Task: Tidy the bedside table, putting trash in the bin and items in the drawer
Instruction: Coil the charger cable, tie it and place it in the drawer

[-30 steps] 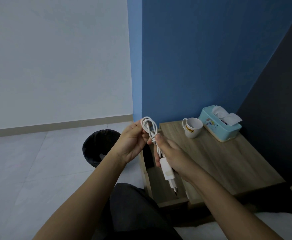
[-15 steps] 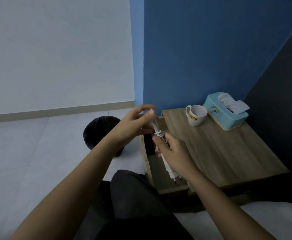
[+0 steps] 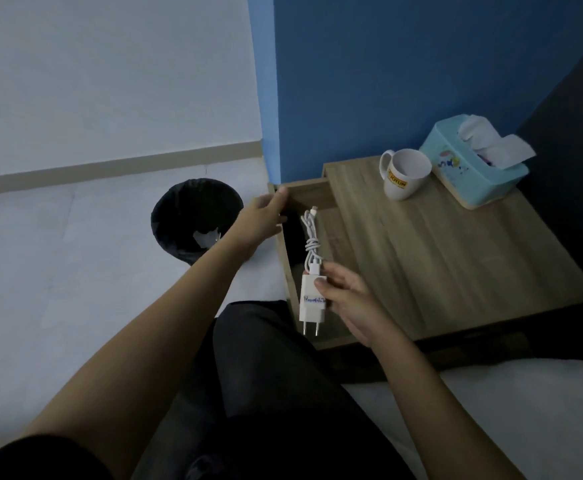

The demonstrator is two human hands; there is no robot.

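Observation:
My right hand holds a white charger by its plug body, prongs pointing toward me. Its coiled, knotted cable stretches away over the open drawer of the wooden bedside table. My left hand rests on the drawer's front panel at its far corner, thumb over the top edge. A black bin stands on the floor left of the drawer, with a pale scrap inside.
A white mug and a teal tissue box stand at the back of the tabletop against the blue wall. My dark-trousered leg is below the drawer. White bedding lies at the lower right.
My left hand let go of the cable and moved to the drawer front. My right hand lowered the charger over the open drawer, and the cable is now wound and knotted.

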